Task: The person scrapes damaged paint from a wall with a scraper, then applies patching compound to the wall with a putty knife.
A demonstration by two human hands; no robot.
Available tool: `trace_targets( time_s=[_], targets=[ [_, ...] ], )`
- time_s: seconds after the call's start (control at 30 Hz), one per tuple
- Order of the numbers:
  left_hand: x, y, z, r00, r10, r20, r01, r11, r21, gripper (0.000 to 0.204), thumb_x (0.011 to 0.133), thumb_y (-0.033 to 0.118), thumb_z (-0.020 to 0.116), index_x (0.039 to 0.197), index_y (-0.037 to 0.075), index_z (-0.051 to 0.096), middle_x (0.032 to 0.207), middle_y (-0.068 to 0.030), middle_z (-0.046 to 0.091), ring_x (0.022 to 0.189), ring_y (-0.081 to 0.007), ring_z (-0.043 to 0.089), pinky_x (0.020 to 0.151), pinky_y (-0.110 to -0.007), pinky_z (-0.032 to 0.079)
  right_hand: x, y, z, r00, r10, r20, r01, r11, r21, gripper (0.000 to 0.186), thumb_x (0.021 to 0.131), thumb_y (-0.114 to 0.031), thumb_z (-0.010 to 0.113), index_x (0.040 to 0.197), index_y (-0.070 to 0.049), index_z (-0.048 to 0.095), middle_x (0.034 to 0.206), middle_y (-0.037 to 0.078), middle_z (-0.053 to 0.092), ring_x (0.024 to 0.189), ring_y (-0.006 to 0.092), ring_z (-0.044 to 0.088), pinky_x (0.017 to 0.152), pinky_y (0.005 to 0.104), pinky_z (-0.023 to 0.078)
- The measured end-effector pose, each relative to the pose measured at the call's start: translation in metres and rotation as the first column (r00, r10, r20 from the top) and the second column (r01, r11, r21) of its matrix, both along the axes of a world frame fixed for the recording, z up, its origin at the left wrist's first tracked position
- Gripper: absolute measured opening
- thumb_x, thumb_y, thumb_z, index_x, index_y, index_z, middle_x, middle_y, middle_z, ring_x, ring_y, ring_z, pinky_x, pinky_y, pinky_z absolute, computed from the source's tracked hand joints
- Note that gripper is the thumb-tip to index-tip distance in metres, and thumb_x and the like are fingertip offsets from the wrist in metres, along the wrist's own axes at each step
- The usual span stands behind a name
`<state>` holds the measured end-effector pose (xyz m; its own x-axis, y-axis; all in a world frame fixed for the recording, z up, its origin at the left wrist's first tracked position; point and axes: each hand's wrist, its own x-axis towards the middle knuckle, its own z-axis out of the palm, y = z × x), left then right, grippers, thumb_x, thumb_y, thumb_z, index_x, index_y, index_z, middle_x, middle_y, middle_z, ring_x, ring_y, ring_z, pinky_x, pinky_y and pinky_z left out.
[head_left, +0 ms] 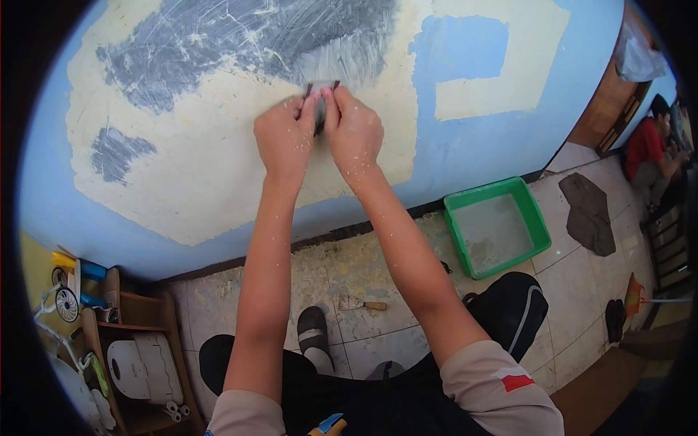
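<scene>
Both hands meet at the painted wall [240,167], pinching a small flat scraper [324,85] between thumbs and fingers. My left hand [285,136] is closed on its left side, and my right hand [355,134] on its right side. The scraper's upper edge lies against the lower border of a scraped dark grey patch [240,40]; my fingers hide much of the tool. Cream paint surrounds the patch, with light blue paint beyond. Pale flakes stick to both hands and forearms.
A green basin [538,225] of cloudy water stands by the wall at right. A wooden-handled scraper [363,304] lies on the tiles near my sandalled foot [314,334]. A brown cloth [587,213] lies farther right; a person in red [647,149] sits beyond. Wooden shelves [149,309] stand left.
</scene>
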<state>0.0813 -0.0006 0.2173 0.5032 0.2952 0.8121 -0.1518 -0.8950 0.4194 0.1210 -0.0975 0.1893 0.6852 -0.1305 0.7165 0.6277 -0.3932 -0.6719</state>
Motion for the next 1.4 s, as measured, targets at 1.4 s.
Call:
trace_targets(
  time_s=[1.4],
  targets=[
    [-0.002, 0.007, 0.029, 0.996, 0.065, 0.066, -0.068, 0.997, 0.04, 0.03, 0.09, 0.029, 0.077, 0.084, -0.001, 0.077, 0.06, -0.0126, 0.064, 0.049, -0.0183, 0.058, 0.053, -0.031, 0.046, 0.016, 0.002, 0.029, 0.985, 0.0, 0.174, 0.009, 0.999, -0.047, 0.026, 0.099, -0.027, 0.063, 0.08, -0.01, 0.06, 0.068, 0.01, 0.064, 0.059, 0.0354, 0.063, 0.05, 0.0441, 0.047]
  ],
)
